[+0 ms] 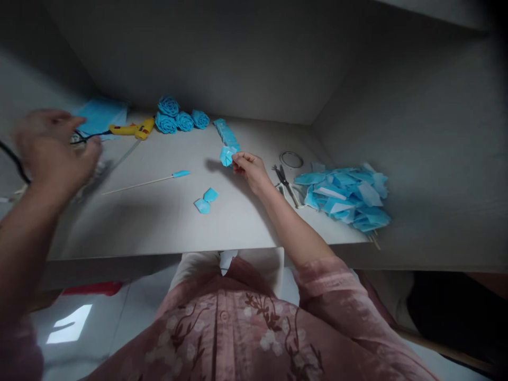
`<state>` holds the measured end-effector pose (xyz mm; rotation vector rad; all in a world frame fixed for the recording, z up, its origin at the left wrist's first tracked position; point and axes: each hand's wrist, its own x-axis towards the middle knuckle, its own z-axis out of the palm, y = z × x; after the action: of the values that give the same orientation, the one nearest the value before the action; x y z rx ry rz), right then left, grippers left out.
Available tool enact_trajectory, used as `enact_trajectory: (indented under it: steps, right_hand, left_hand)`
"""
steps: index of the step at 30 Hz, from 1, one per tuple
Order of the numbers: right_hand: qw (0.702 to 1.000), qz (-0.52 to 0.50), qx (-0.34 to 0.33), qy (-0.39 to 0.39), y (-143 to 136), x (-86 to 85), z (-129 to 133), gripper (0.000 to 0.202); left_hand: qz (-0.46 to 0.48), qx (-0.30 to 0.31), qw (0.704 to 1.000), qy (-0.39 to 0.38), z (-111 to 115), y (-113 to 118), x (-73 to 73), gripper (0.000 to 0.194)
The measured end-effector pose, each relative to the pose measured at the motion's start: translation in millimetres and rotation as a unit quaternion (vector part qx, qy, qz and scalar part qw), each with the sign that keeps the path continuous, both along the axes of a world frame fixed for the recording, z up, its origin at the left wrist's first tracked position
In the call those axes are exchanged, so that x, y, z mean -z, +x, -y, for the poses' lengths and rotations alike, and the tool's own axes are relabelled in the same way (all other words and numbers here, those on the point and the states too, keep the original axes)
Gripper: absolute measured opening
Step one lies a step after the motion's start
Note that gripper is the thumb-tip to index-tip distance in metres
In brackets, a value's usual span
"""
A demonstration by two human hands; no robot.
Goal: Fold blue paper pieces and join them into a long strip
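My right hand (250, 168) pinches a folded blue petal (226, 156) between thumb and fingertips, just in front of an overlapping row of blue petals (225, 132). My left hand (59, 151) is raised at the far left, slightly blurred, its thumb and fingers apart with nothing seen in them. Near it lies a yellow glue gun (137, 128) with a black cord. Between my hands a thin stick (138, 185) with a blue tip (181, 173) rests on the table. Closer to me are two blue petals (205, 201) touching each other.
Several rolled blue flowers (184, 121) sit by the back wall, with flat blue sheets (102, 115) to their left. On the right lie a metal ring (291, 159), scissors (289, 185) and a heap of blue pieces (349, 196). Side walls bound the white table (166, 233).
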<state>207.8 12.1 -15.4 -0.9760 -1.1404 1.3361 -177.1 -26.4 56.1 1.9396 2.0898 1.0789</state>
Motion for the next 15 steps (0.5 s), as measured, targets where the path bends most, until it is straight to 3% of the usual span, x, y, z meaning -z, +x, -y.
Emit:
enact_trajectory:
  steps: [2, 5, 8, 11, 15]
  right_hand:
    - [1.0, 0.012, -0.012, 0.007, -0.2, -0.6, 1.2, 0.039]
    - [0.999, 0.028, -0.037, 0.018, -0.3, -2.2, 3.0, 0.045]
    - [0.996, 0.047, -0.069, 0.038, -1.1, -4.3, 5.1, 0.053]
    - [0.992, 0.07, -0.095, 0.05, -2.4, -6.8, 7.5, 0.057]
    - [0.988, 0.088, -0.11, 0.062, -3.4, -8.6, 9.4, 0.056]
  left_hand:
    - [-0.024, 0.029, 0.998, 0.042, -4.4, 42.9, -0.5, 0.052]
    - [0.035, 0.159, 0.987, 0.008, -15.2, 98.9, 6.1, 0.05]
    - [0.067, 0.278, 0.958, -0.035, -24.8, 139.1, 10.8, 0.047]
    - [0.075, 0.33, 0.938, -0.07, -32.4, 161.6, 10.0, 0.036]
    - [0.075, 0.327, 0.933, -0.129, -41.0, 171.0, 7.9, 0.028]
